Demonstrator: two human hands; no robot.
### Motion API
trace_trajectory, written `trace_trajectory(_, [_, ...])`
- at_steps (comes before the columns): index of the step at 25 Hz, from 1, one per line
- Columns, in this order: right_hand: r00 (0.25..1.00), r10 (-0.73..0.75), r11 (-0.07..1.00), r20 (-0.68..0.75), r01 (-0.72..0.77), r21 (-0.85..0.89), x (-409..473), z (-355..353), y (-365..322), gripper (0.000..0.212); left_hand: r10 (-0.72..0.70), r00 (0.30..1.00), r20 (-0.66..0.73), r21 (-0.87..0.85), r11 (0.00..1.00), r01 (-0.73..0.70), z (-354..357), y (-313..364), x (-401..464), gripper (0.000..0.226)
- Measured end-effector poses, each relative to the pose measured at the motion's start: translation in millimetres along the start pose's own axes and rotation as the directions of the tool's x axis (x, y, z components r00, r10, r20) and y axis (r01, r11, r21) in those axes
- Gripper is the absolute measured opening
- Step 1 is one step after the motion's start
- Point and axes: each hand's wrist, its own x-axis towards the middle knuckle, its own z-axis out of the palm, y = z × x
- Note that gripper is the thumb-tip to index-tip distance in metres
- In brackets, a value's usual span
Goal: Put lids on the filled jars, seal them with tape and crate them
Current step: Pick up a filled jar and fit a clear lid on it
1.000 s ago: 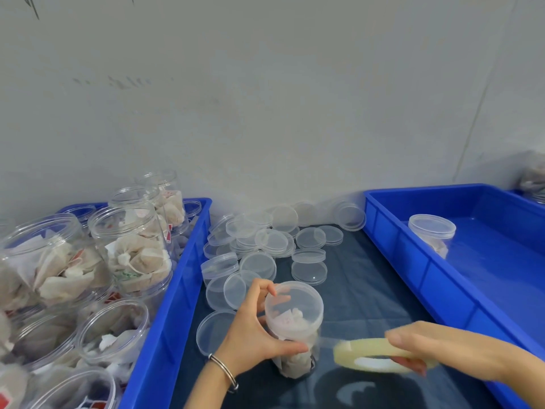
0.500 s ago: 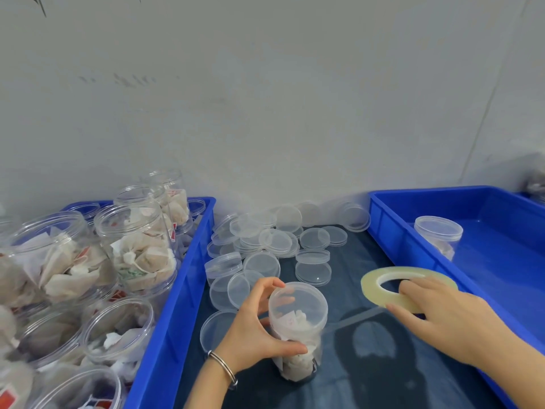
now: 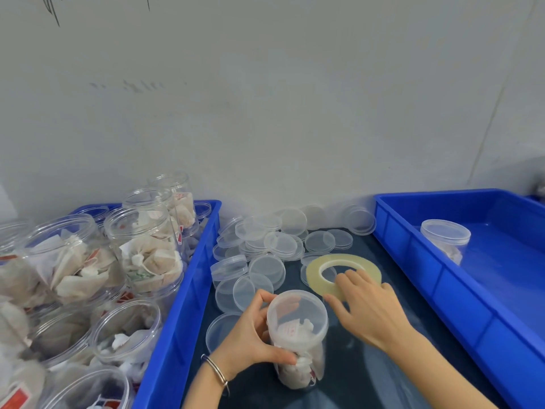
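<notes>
A clear jar (image 3: 298, 340) filled with tea bags stands upright on the dark table, a clear lid on top. My left hand (image 3: 253, 338) grips its left side, thumb low and fingers at the lid's rim. My right hand (image 3: 368, 308) holds a roll of clear tape (image 3: 343, 271) just behind and to the right of the jar, fingers over the roll's near edge. One lidded jar (image 3: 445, 240) sits in the blue crate (image 3: 418, 278) on the right.
A blue crate (image 3: 182, 314) on the left holds several open filled jars (image 3: 144, 246). Several loose clear lids (image 3: 277, 243) lie scattered on the table behind the jar, up to the grey wall.
My right hand has swung the tape roll from low at the jar's right, up and around toward the back, close to the lid. My left hand keeps hold of the jar.
</notes>
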Motion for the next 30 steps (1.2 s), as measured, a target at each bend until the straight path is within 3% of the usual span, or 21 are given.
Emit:
trace_trajectory(4, [1.0,-0.02,0.998,0.007,0.02,0.06,1,4,-10,0.035,-0.017,1.0,0.023,-0.057,0.998,0.018,-3,6,-1,0.085])
trace_trajectory(8, [0.998,-0.044,0.995,0.043,0.04,0.097,-3,1,-10,0.034,-0.001,0.998,-0.058,0.059,0.998,0.004,-4,13,-3,0.083])
trace_trajectory(11, [0.996,-0.04,0.986,0.076,0.027,0.166,-10,-2,-4,0.023,0.05,0.985,-0.163,0.06,0.997,-0.041,-2,14,-6,0.081])
trace_trajectory(15, [0.993,-0.072,0.969,0.096,0.046,0.244,-17,-10,6,0.017,0.194,0.942,-0.272,0.18,0.972,-0.149,22,13,-19,0.06])
trace_trajectory(17, [0.987,-0.111,0.962,0.114,0.078,0.26,-21,-19,13,0.02,0.255,0.925,-0.282,0.251,0.95,-0.185,49,16,-19,0.072])
trace_trajectory(19, [0.979,-0.144,0.969,0.144,0.11,0.222,-26,-27,16,0.025,0.291,0.861,-0.417,0.314,0.935,-0.164,75,19,-13,0.091])
trace_trajectory(21, [0.981,-0.132,0.978,0.144,0.105,0.178,-31,-33,18,0.03,0.299,0.761,-0.576,0.279,0.947,-0.161,88,24,-4,0.082])
trace_trajectory(23, [0.987,-0.118,0.991,0.113,0.11,0.07,-34,-38,24,0.039,0.317,0.729,-0.607,0.295,0.941,-0.163,87,28,2,0.069])
trace_trajectory(26, [0.983,-0.153,0.979,0.102,0.164,-0.118,-36,-50,34,0.057,0.295,0.794,-0.532,0.29,0.944,-0.157,69,29,4,0.063])
trace_trajectory(30, [0.98,-0.187,0.971,-0.068,0.174,-0.162,-38,-52,41,0.04,0.263,0.859,-0.44,0.266,0.951,-0.156,49,29,0,0.064])
